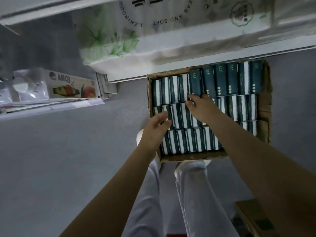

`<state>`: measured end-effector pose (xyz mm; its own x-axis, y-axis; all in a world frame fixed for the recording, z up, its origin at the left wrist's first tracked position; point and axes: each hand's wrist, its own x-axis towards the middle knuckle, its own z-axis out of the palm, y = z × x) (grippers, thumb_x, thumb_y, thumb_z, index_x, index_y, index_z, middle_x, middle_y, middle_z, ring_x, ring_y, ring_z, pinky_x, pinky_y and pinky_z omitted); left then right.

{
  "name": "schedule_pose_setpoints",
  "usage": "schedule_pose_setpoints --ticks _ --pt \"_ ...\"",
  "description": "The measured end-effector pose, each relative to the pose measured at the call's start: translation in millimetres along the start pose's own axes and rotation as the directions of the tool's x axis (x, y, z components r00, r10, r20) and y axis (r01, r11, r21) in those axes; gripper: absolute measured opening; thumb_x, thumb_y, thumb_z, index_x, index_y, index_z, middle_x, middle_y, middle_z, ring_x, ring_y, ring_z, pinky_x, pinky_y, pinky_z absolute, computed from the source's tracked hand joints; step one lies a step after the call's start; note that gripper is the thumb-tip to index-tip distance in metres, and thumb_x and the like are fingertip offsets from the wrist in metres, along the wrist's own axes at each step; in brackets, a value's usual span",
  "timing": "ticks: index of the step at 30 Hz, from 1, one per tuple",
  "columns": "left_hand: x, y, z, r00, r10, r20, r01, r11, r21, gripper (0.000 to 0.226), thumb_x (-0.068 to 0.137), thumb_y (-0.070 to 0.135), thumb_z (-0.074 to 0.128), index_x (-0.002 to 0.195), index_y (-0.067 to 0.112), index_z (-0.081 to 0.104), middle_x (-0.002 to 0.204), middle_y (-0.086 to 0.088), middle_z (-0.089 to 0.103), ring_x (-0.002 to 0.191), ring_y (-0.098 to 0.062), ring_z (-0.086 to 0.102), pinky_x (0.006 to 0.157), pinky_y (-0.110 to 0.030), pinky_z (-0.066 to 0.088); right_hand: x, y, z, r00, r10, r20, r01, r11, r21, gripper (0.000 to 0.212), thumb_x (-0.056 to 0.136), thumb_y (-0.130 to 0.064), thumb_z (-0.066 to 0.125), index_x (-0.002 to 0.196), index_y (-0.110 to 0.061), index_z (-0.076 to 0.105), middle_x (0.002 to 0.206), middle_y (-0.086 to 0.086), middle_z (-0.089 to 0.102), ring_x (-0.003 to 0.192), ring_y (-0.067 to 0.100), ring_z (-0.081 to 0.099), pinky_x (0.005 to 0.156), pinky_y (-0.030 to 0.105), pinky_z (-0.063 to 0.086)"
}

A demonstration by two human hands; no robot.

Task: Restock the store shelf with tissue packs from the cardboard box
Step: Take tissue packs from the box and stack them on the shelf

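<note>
Floor (pixel 68 159): plain grey, matte, fills most of the view.
Left edge: 1 carton marked "MIQI" (pixel 71 86) with a picture of fruit and vegetables on its face. Just beside it, silvery plastic bags (pixel 32 89), contents not readable.
Top: 1 large white wrapped bundle (pixel 171 31), green leaf print, lettering "CLEAN AND SOFT" upside down to the camera.
Lower right corner: 1 brown flat board (pixel 248 212) bearing a small green label (pixel 264 224).
Bottom edge: 1 red strip (pixel 174 235), cut off.
</note>
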<state>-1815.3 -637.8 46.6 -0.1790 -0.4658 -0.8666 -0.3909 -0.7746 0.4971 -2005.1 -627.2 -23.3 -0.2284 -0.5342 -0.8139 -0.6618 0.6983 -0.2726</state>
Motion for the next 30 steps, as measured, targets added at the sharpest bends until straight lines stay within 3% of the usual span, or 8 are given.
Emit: schedule_pose_setpoints --ticks 3,8,12,15,21,25,27,30 --pt "0 0 -5 1.0 -0.017 0.011 0.017 1.0 0.006 0.039 0.097 0.022 0.056 0.136 0.024 0.053 0.135 0.005 0.057 0.123 -0.014 0.052 0.109 -0.036 0.04 -8 1 0 0.974 -0.097 -0.203 0.119 0.988 0.097 0.034 0.102 -0.032 0.044 0.133 -0.018 0.05 0.124 0.017 0.051 0.095 0.031 0.058 0.081 0.031 0.045" --pt "2 3 -7 1.0 -0.018 -0.016 0.018 0.999 -0.035 0.039 0.096 0.028 0.059 0.134 0.025 0.054 0.133 0.004 0.056 0.123 -0.015 0.052 0.106 -0.036 0.041 -42 2 -6 0.938 -0.019 -0.347 0.219 0.807 0.548 0.011 0.101 -0.015 0.048 0.109 -0.019 0.041 0.082 -0.004 0.047 0.061 0.006 0.044 0.056 0.016 0.038" --pt "4 11 -2 0.996 -0.086 -0.022 0.082 0.984 -0.156 0.036 0.096 0.032 0.059 0.131 0.027 0.053 0.133 0.002 0.056 0.119 -0.016 0.054 0.098 -0.032 0.046 -78 7 -8 0.98 0.081 -0.181 0.109 0.54 0.834 0.031 0.097 -0.012 0.057 0.114 -0.026 0.035 0.093 0.005 0.05 0.079 0.014 0.055 0.072 0.016 0.048" --pt "6 15 4 0.989 -0.141 0.032 0.145 0.961 -0.235 0.043 0.094 0.037 0.06 0.134 0.025 0.048 0.13 0.001 0.059 0.116 -0.018 0.058 0.093 -0.031 0.046 -92 12 -4 0.997 0.058 -0.059 0.024 0.488 0.873 0.032 0.095 -0.008 0.059 0.112 -0.034 0.048 0.099 -0.005 0.059 0.094 0.016 0.061 0.095 0.034 0.049" --pt "6 10 9 0.992 -0.11 0.059 0.12 0.973 -0.197 0.031 0.094 0.022 0.062 0.124 0.015 0.056 0.119 -0.005 0.067 0.108 -0.021 0.064 0.1 -0.038 0.048 -95 16 -1 0.999 -0.026 0.024 -0.01 0.444 0.896 0.029 0.095 -0.004 0.058 0.111 -0.029 0.059 0.106 -0.004 0.068 0.1 0.013 0.063 0.094 0.034 0.049" --pt "8 6 2 0.991 -0.129 0.044 0.136 0.96 -0.244 0.031 0.093 0.019 0.062 0.123 0.014 0.056 0.115 -0.007 0.07 0.105 -0.021 0.067 0.091 -0.032 0.053 -75 18 -9 0.995 0.026 -0.1 0.062 0.627 0.776 0.03 0.101 -0.016 0.05 0.122 -0.033 0.06 0.129 -0.01 0.055 0.119 0.01 0.052 0.101 0.03 0.041" --pt "10 4 -2 0.991 -0.134 0.024 0.135 0.955 -0.264 0.031 0.092 0.019 0.063 0.122 0.015 0.057 0.113 -0.006 0.071 0.104 -0.02 0.068 0.091 -0.032 0.053 -54 22 -12 0.973 0.007 -0.232 0.126 0.823 0.554 0.035 0.102 -0.018 0.047 0.134 -0.031 0.055 0.144 -0.001 0.042 0.134 0.015 0.039 0.11 0.027 0.029" --pt "15 1 -7 0.992 -0.127 -0.001 0.122 0.957 -0.263 0.029 0.092 0.021 0.063 0.12 0.014 0.057 0.108 -0.005 0.072 0.102 -0.019 0.068 0.092 -0.033 0.053 -24 28 -15 0.974 -0.046 -0.224 0.114 0.946 0.302 0.039 0.102 -0.022 0.047 0.14 -0.028 0.051 0.155 0.01 0.028 0.145 0.028 0.021 0.117 0.034 0.019"
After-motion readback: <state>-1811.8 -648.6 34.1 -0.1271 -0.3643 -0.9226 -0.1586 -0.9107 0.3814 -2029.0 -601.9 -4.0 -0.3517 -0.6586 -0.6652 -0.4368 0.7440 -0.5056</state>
